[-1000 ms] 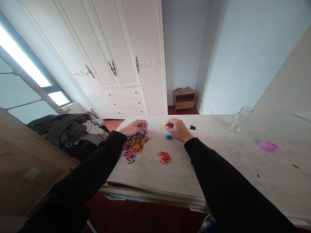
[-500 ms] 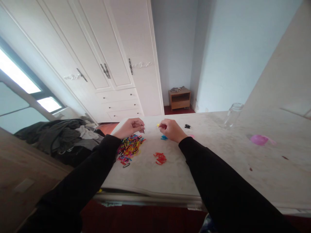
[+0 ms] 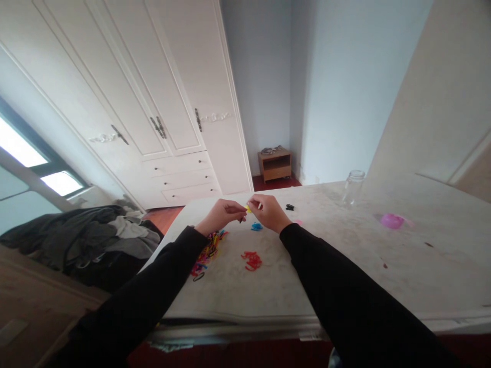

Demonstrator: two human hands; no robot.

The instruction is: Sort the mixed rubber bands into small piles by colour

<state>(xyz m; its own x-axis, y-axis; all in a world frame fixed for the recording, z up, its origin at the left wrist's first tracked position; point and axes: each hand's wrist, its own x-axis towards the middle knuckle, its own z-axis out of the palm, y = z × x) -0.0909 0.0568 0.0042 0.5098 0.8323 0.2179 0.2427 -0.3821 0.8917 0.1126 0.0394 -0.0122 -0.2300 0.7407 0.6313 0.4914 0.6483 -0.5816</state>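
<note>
My left hand is closed in a pinch, and a dark rubber band sticks out below its fingertips. Close against it, my right hand is also pinched; what its fingers hold, if anything, is too small to make out. Bits of yellow bands show between the two hands. A mixed heap of coloured rubber bands lies partly hidden behind my left forearm. Blue bands sit below my right hand, red bands lie nearer me, and black bands rest to the right.
On the pale table stand a clear glass jar and, closer, a pink balloon-like item. Dark clothes are piled left of the table. Beyond are a white wardrobe and a small wooden cabinet.
My left hand has moved right with the dark band, away from above the mixed heap, until its fingertips meet my right hand's. The camera view has shifted slightly.
</note>
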